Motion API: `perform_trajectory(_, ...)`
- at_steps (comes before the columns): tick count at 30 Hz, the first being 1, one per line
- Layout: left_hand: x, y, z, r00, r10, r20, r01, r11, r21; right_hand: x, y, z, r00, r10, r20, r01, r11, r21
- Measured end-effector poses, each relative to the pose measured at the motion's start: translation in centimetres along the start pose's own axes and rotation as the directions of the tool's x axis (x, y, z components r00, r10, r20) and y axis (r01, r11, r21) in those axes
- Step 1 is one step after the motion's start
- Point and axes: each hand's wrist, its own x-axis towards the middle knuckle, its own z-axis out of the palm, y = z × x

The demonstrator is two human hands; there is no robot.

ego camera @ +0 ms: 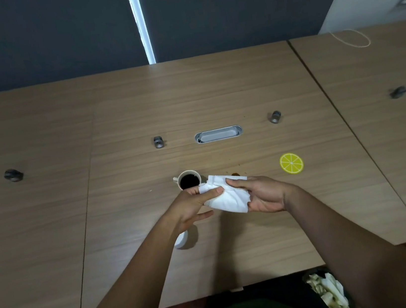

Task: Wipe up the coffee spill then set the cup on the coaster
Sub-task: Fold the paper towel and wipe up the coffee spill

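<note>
While you are folding the napkin [229, 197] above the table [115, 129], take the cup [189, 179] as your landmark: the napkin is hanging just right of it and nearer to you, off the wood. Your left hand [191, 207] is pinching its left edge between thumb and fingers, and your right hand [262, 193] is cradling the other side with fingers curled under. You are doing well to bunch it into a thick pad; I judge that pressing flat and drawing away from the cup is keeping the full coffee from being knocked. The coaster [291, 163] is lying well right of the cup. The spill [235, 174], right of the cup, is mostly hiding behind the napkin, so its extent is hard to tell. Something white [181, 240] is peeking from under your left wrist, unidentifiable.
</note>
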Motion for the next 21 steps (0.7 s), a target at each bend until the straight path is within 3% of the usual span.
perform_trajectory(2, 0.6, -0.1, 0.7, 0.998, 0.02, -0.056, -0.021, 1.0, -0.012, 0.1, -0.3, -0.8, 1.0, -0.014, -0.028, 0.014, 1.0, -0.026)
perform_trajectory(6, 2.0, 0.6, 0.3, 0.972, 0.061, -0.225, -0.084, 0.992, -0.097, -0.3, -1.7, -3.5, 0.966, -0.117, -0.229, 0.127, 0.992, 0.026)
perform_trajectory(9, 3.1, 1.1, -0.9, 0.964, 0.088, -0.25, -0.107, 0.992, -0.064, -1.1, -2.3, -5.8, 0.916, -0.152, -0.371, 0.164, 0.986, 0.001)
perform_trajectory(11, 3.9, 1.5, -1.0, 0.971, 0.085, -0.222, -0.099, 0.994, -0.055, -1.2, -2.5, -6.1, 0.907, -0.149, -0.394, 0.147, 0.989, -0.036)
perform_trajectory(17, 6.4, 1.7, 1.7, 0.996, 0.057, -0.073, -0.058, 0.998, -0.014, 1.6, -1.4, -4.2, 0.954, -0.119, -0.275, 0.097, 0.991, -0.092)
perform_trajectory(21, 8.1, 1.1, 2.1, 0.987, 0.081, -0.141, -0.063, 0.99, 0.125, 4.2, -0.6, -4.8, 0.905, -0.2, -0.377, 0.167, 0.979, -0.118)
